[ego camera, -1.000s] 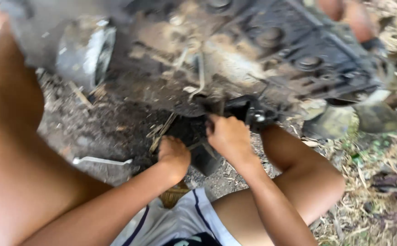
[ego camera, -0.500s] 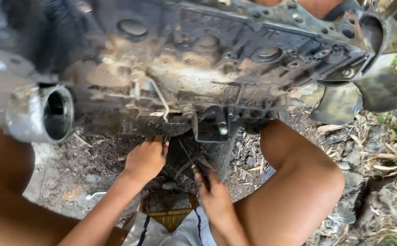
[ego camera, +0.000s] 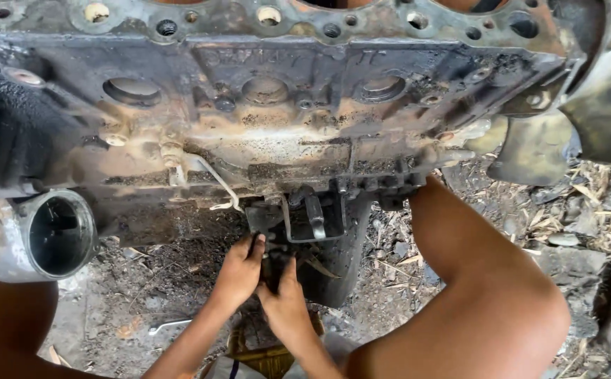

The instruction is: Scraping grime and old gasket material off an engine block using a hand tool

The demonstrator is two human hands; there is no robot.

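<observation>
Dirt ground, grimy rusted engine block (ego camera: pixel 284 119)

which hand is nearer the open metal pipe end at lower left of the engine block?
Left. The left hand sits right of the metal pipe end, across bare ground; the right hand is farther right and lower.

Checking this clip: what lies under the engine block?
Under the engine block: dirt ground, a wrench, both hands on a dark bracket. What they hold is hidden.
</observation>
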